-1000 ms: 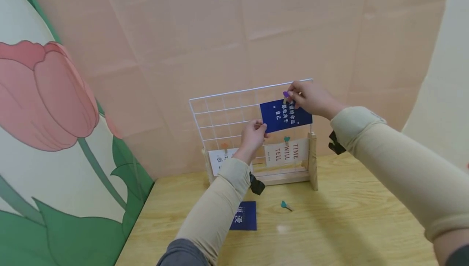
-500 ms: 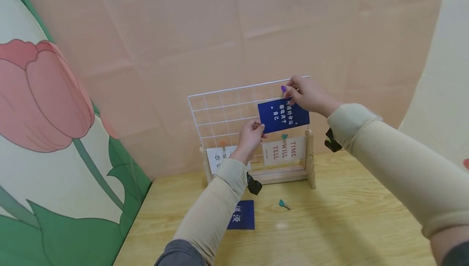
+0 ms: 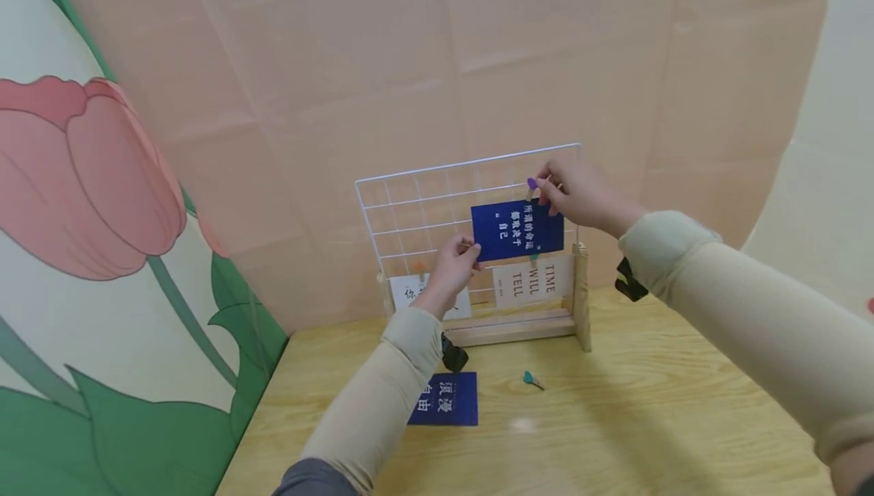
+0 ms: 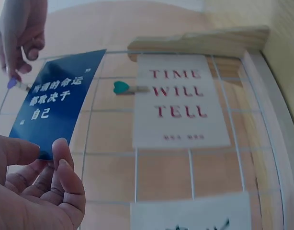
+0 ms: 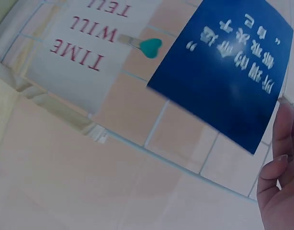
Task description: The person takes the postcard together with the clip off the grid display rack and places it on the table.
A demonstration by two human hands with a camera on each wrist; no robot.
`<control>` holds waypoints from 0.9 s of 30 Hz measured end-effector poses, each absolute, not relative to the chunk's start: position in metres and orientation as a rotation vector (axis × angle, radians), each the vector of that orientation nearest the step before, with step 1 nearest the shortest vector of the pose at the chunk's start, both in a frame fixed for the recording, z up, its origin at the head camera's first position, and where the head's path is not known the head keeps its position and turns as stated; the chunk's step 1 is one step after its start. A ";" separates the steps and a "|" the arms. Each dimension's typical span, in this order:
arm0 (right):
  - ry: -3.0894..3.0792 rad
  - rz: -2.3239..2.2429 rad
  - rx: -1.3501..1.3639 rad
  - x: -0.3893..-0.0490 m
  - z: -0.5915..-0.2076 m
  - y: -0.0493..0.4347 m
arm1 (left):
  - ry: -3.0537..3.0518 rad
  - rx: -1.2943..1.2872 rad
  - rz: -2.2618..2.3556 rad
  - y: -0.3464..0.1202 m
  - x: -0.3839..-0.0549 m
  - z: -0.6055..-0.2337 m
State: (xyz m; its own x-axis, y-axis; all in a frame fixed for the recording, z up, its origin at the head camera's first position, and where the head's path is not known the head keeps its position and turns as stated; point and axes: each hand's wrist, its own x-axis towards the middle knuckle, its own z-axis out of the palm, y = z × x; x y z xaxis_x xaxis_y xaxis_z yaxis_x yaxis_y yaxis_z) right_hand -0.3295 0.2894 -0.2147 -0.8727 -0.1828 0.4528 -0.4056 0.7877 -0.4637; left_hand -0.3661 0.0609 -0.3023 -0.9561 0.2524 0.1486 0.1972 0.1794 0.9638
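The blue card [image 3: 517,232] is a flat, thin rectangle with a slight sheen and white Chinese characters; it is held tilted in front of the wire grid [image 3: 471,162], above the white card [image 4: 180,105] printed "TIME WILL TELL" in red. Whether it touches the wires cannot be determined. The grid is of slim pale rods in square meshes, carried by a wooden stand [image 3: 519,331] of light, visibly grained timber. A teal heart-shaped clip [image 4: 121,87] with a narrow shank bites the edge of the red-lettered card; a second white card [image 3: 457,305] with black characters hangs at the grid's lower left, partly covered by the left arm. Both hands are engaged. The left hand [image 3: 452,268] pinches the near corner of the blue card between thumb and forefinger, the remaining fingers loosely bent. The right hand [image 3: 580,189] pinches a purple clip [image 3: 531,183] at the card's upper edge; whether the clip's mouth grips the card is not discernible. On the wood-patterned surface [image 3: 649,420] lie another dark blue card [image 3: 459,401], partly hidden by a sleeve, and a loose teal clip [image 3: 532,381].
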 end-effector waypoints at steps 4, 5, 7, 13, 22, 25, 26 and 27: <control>-2.600 0.825 0.483 -0.333 -0.225 0.287 | 2.452 0.473 1.868 0.042 -0.365 -0.309; -2.609 0.831 0.487 -0.333 -0.228 0.287 | 2.466 0.471 1.851 0.038 -0.363 -0.312; -2.626 0.809 0.509 -0.333 -0.232 0.286 | 2.485 0.481 1.821 0.029 -0.360 -0.316; -2.708 0.771 0.593 -0.328 -0.244 0.288 | 2.596 0.570 1.714 0.007 -0.351 -0.327; -2.810 0.729 0.675 -0.321 -0.270 0.298 | 2.659 0.682 1.578 -0.001 -0.340 -0.336; -2.852 0.766 0.702 -0.319 -0.280 0.301 | 2.666 0.666 1.547 -0.003 -0.336 -0.342; -2.863 0.772 0.709 -0.319 -0.283 0.303 | 2.658 0.655 1.545 -0.004 -0.334 -0.344; -2.872 0.769 0.718 -0.319 -0.287 0.304 | 2.654 0.646 1.540 -0.006 -0.333 -0.346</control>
